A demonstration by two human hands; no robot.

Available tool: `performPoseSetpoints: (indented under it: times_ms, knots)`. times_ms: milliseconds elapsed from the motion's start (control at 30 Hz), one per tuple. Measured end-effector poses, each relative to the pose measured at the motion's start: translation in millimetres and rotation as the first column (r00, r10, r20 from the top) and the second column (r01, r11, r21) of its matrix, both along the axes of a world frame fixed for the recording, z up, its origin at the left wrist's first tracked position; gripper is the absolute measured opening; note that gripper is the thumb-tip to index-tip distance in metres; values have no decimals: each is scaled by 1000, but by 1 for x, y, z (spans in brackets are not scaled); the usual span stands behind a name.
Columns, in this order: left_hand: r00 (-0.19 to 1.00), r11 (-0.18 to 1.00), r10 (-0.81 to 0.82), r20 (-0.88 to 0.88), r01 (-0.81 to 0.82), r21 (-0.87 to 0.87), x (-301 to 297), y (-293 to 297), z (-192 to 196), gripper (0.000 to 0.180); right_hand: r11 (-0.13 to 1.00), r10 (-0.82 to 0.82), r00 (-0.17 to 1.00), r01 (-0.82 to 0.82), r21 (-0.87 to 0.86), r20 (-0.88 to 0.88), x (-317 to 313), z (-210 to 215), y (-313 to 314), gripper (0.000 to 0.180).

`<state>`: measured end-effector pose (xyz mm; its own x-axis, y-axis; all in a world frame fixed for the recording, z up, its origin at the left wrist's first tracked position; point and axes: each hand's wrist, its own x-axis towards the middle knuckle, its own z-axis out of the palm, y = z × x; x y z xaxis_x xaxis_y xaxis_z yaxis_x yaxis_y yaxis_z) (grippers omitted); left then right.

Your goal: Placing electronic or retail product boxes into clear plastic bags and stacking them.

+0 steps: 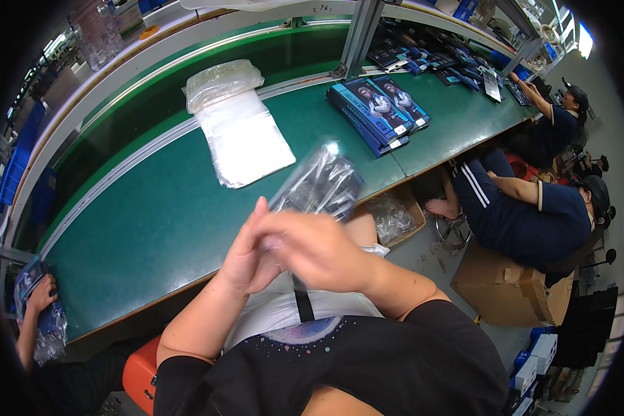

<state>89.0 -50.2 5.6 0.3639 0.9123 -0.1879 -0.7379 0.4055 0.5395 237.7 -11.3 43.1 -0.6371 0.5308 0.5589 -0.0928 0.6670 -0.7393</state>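
A clear plastic bag with a dark flat box inside (324, 182) is tilted up over the front edge of the green table, blurred by motion. My left hand (245, 251) is closed at the bag's near end, its fingers partly hidden behind my other hand. Across it lies my right hand (326, 248), its fingers smeared by motion, so their grip is unclear. Beyond the bag, a stack of flat clear bags (253, 142) rests on the table. Blue and black printed boxes (378, 111) are piled to its right.
A heap of dark packages (440, 59) covers the table's far right. Below the edge stands an open carton (402, 218) of crumpled plastic. Another person's hand (43, 292) rests on a bagged package at far left. A seated co-worker (534, 215) is at right, near a cardboard box (513, 284).
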Motion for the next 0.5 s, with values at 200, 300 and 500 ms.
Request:
performPoseSetpoints:
  times_ms: [200,300,500]
  knots:
    - [976,961,218,3,-215,-177,-26,-4,-22,16,960,-130,976,168,223,-176,-5,-17,12,26]
    - [962,943,252,-108,-269,-196,-41,-7,-18,23,713,-609,724,679,175,-325,10,-17,28,18]
    - [856,901,386,-343,-429,-58,-55,-23,-15,33,745,-279,936,69,-663,-216,11,-37,59,17]
